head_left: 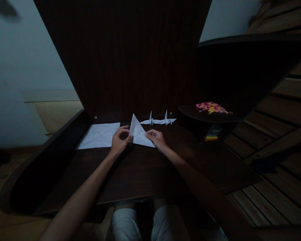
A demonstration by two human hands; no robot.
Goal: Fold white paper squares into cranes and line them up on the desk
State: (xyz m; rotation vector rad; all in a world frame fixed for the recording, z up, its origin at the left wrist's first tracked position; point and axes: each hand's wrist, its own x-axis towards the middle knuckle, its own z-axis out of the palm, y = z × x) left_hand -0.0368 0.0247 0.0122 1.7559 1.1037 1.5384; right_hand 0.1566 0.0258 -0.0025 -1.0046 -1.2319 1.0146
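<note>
Between my hands, a white sheet of paper folded into a triangle (140,134) is held just above the dark wooden desk, its point upward. My left hand (120,139) pinches the left edge of the fold between thumb and fingers. On the other side, my right hand (156,138) grips the triangle's right edge with thumb and forefinger. Flat white paper (100,135) lies on the desk to the left of my left hand. Behind the triangle stand two folded paper cranes (151,121) (167,121), wings pointing up, near the back panel.
The dark desk (130,177) has a raised left side wall (45,164) and a tall back panel (130,60). At right, a small shelf (190,112) carries a heap of pink, red and yellow small pieces (212,107). A colourful box-like item (212,133) sits beneath it.
</note>
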